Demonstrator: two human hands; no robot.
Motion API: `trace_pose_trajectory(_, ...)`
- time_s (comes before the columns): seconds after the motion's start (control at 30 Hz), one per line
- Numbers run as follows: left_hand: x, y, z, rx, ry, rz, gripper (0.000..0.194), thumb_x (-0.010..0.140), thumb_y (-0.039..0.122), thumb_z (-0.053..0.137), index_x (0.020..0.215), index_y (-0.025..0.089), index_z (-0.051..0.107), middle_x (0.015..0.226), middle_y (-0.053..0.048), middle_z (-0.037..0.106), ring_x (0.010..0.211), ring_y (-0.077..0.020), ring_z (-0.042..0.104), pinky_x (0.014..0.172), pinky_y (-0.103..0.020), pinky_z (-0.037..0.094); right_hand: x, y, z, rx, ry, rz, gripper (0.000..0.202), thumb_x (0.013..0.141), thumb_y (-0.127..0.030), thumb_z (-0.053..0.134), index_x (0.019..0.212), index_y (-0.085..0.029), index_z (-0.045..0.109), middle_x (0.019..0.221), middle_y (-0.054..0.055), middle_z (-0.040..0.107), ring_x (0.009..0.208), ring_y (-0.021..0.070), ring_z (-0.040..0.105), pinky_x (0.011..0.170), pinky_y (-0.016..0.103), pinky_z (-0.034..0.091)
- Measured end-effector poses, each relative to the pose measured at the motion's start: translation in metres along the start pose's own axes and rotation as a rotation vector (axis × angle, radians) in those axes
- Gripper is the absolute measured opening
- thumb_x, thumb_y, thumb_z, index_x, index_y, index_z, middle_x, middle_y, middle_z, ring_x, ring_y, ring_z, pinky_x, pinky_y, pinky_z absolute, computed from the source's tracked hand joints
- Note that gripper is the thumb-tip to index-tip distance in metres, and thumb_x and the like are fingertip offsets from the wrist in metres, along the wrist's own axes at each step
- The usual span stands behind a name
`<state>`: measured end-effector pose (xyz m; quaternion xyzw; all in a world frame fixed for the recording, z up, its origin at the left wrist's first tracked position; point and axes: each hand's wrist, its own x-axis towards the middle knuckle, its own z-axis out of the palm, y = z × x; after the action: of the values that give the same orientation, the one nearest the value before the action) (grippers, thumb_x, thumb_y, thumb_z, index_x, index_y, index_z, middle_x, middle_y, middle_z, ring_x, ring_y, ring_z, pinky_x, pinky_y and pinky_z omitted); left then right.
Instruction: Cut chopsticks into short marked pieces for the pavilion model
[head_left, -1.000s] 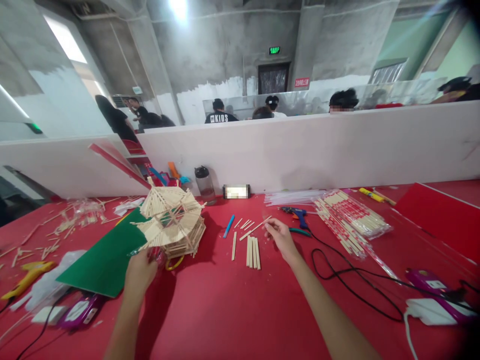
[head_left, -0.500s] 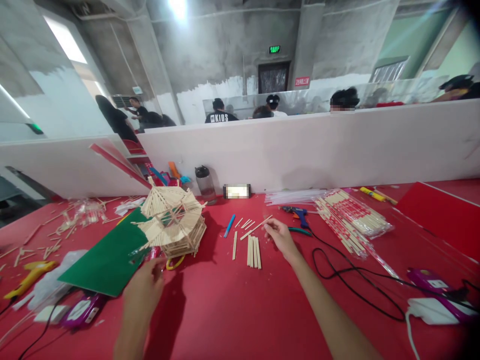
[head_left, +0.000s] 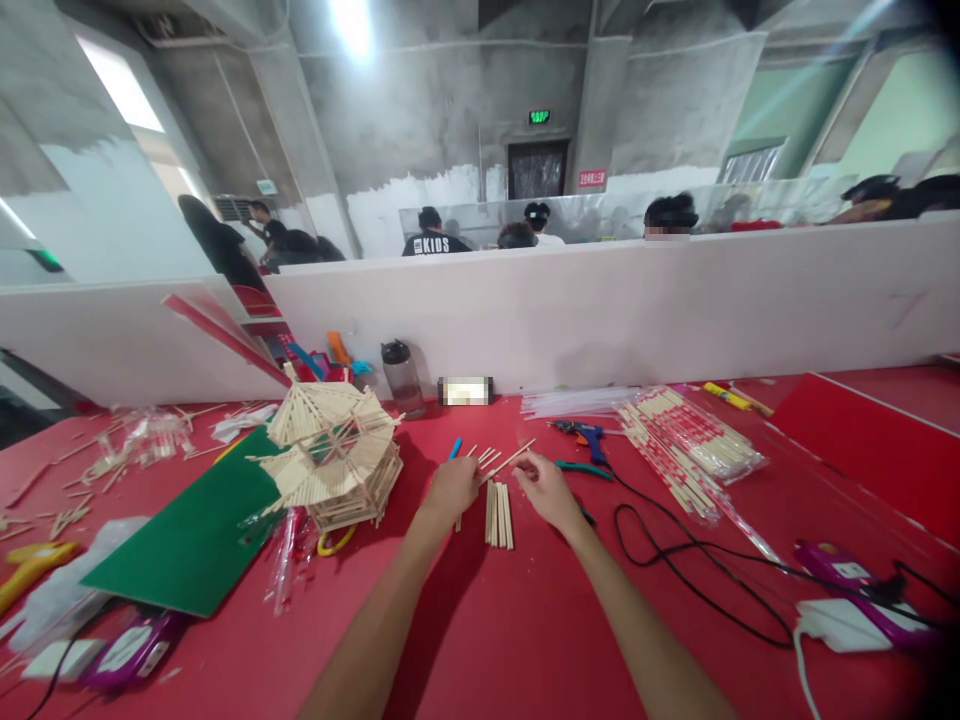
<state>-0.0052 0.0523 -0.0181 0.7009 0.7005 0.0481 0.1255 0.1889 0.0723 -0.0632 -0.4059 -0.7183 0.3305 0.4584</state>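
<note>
Includes seemingly well-advanced stick model (head_left: 322,478), nine o'clock; unattached sticks (head_left: 499,515), six o'clock. Shows right hand (head_left: 546,488) pinching one stick (head_left: 507,462); left hand (head_left: 451,490), grip unclear.

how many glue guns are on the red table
2: a yellow glue gun at the picture's left edge and a blue glue gun beyond and right of the right hand. The stick model could hide another.
</note>
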Motion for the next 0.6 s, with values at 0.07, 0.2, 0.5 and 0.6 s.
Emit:
trace_pose_trajectory(0.07,0.013,0.003,0.009,0.027,0.003,-0.012,0.021,0.088,0.027,0.053,0.096,0.016,0.07,0.102,-0.015,0.072,0.098,-0.0266,0.066,0.08,-0.031,0.046,0.0,-0.001,0.0,-0.015,0.004,-0.002,0.014,0.085,-0.026,0.051,0.09,-0.02,0.063,0.086,0.003,0.069,0.078,0.0183,0.064,0.072,0.029,0.048)
trace_pose_trajectory(0.2,0.022,0.002,0.021,0.046,0.006,-0.033,0.023,0.087,0.031,0.053,0.092,0.015,0.07,0.096,-0.016,0.072,0.09,-0.0272,0.068,0.072,-0.031,0.046,0.0,-0.005,0.001,-0.017,0.005,-0.01,0.014,0.085,-0.025,0.051,0.09,-0.019,0.063,0.086,0.003,0.069,0.078,0.018,0.064,0.073,0.029,0.048)
trace_pose_trajectory(0.5,0.007,0.004,0.016,-0.013,0.07,0.012,0.021,0.087,0.023,0.048,0.084,0.016,0.067,0.087,-0.012,0.071,0.081,-0.0211,0.066,0.068,-0.028,0.042,0.0,-0.004,0.004,0.106,0.028,0.045,0.013,0.084,-0.027,0.054,0.089,-0.02,0.064,0.084,0.002,0.067,0.073,0.017,0.062,0.069,0.029,0.049)
trace_pose_trajectory(0.6,-0.002,0.002,0.012,-0.31,0.168,0.123,0.021,0.089,0.029,0.046,0.083,0.017,0.062,0.08,-0.007,0.068,0.074,-0.0186,0.062,0.066,-0.027,0.042,0.001,-0.004,0.006,0.302,0.011,0.165,0.016,0.081,-0.033,0.061,0.09,-0.02,0.064,0.076,0.001,0.066,0.062,0.015,0.059,0.057,0.026,0.048)
